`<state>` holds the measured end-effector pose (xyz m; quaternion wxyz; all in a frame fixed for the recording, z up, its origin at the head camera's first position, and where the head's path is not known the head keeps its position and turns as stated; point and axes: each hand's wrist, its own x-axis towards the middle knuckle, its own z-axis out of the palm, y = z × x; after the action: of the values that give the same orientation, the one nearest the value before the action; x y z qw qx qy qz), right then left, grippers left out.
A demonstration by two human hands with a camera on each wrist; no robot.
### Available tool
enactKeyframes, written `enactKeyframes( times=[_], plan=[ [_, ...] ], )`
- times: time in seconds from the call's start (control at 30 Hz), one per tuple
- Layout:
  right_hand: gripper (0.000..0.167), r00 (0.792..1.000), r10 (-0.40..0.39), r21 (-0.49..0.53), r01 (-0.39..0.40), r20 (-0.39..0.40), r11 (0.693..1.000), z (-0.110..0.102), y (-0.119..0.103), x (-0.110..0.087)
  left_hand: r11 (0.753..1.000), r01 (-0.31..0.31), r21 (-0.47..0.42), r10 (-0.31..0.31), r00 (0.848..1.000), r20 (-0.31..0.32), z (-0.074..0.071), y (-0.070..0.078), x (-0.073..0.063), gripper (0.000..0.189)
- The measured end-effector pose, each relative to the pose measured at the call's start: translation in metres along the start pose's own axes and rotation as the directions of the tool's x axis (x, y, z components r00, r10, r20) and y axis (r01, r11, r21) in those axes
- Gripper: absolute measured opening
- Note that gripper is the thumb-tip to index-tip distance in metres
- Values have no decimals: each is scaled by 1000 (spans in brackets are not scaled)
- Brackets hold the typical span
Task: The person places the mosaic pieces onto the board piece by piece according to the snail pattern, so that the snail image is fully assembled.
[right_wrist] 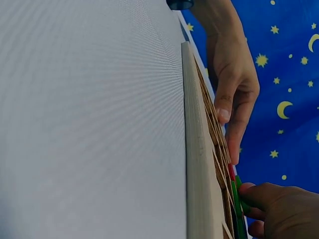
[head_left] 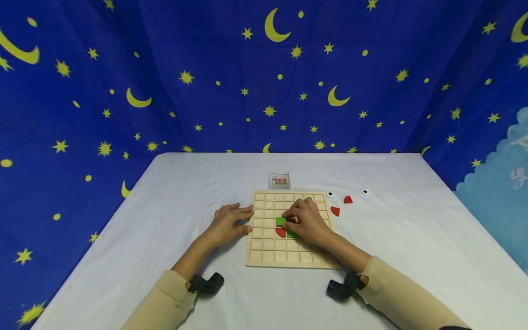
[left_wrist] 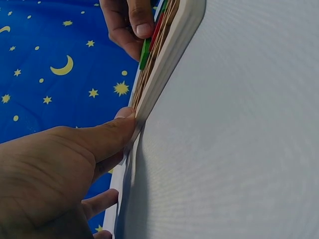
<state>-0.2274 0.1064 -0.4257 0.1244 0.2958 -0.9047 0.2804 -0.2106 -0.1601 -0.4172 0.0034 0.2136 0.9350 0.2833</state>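
Note:
A square wooden grid board (head_left: 274,257) lies on the white table. My left hand (head_left: 226,225) rests at its left edge, thumb and fingertips against the rim, fingers mostly straight. Over the board's middle, my right hand (head_left: 308,222) pinches a green square piece (head_left: 280,222), which stands slightly proud of the grid in the left wrist view. Just below it sits a red quarter-round piece (head_left: 280,232). Another green piece (head_left: 292,235) shows beside that, partly under the right hand. A dark reddish piece (head_left: 293,220) is mostly hidden by the fingers.
Behind the board lies a small picture card (head_left: 279,181). To the right are two red quarter-round pieces (head_left: 335,211) and two white eye discs (head_left: 330,195), loose on the tablecloth (head_left: 198,183). A blue star-patterned curtain (head_left: 231,59) surrounds the table.

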Motion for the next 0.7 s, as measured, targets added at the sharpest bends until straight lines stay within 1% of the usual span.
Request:
enactKeyframes(
  times=[0.13,0.27,0.53,0.7],
  plan=[
    [23,1000,-26,-19,25,-13,999,1,0,0,1000,7,-3,-7,1000,6,0,1,0,53],
    [23,999,-33,-28,32,-10,999,1,-1,1,1000,3,4,-3,1000,5,-1,1,0,53],
    [23,1000,-14,-20,14,-4,1000,0,0,0,1000,-6,9,6,1000,-3,0,1,-1,53],
    [24,1000,0,7,0,-9,1000,-3,1,-1,1000,-1,11,1,1000,-5,0,1,0,53]
  ],
)
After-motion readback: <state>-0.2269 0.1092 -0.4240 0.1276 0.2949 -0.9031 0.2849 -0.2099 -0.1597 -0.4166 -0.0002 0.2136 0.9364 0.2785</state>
